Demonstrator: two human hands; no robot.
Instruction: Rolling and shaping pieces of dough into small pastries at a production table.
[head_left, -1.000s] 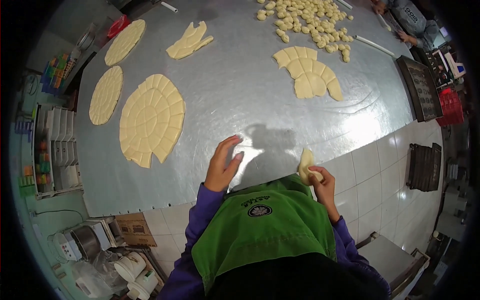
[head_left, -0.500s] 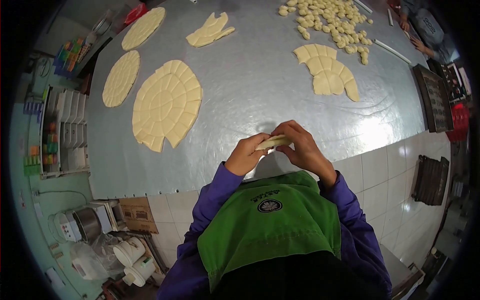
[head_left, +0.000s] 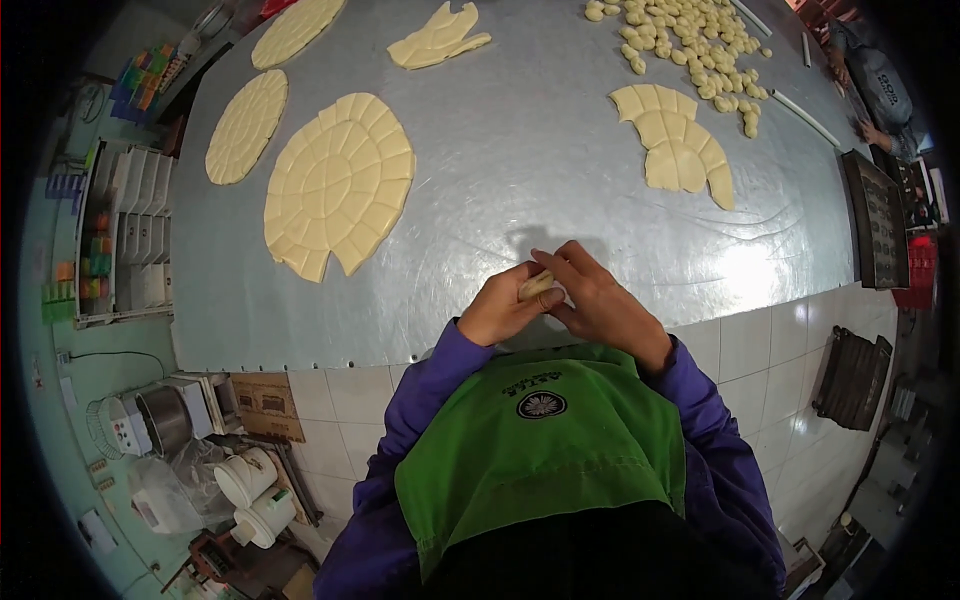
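Above the near edge of the metal table, my left hand (head_left: 500, 304) and my right hand (head_left: 603, 303) meet around a small piece of pale dough (head_left: 536, 286). Fingers of both hands are closed on it, and they hide most of its shape. Beyond them, to the left, lies a large flat dough round (head_left: 338, 185) cut into segments, with a notch at its near side. A partly used cut dough sheet (head_left: 672, 135) rests on the right. Farther off are a ragged dough remnant (head_left: 437, 40) and many small shaped dough pieces (head_left: 700, 50) in a pile.
Two more cut dough rounds, one (head_left: 246, 127) behind the other (head_left: 297, 30), lie at the left. White rods (head_left: 805, 117) and a dark moulded tray (head_left: 876, 222) are along the right side, where a co-worker's hand (head_left: 872, 135) reaches in. The metal table's (head_left: 480, 200) near edge borders my apron.
The dough, stretched between my hands before, is now gathered into a more compact shape. My hands have come closer together over it. The whole view has tilted slightly.
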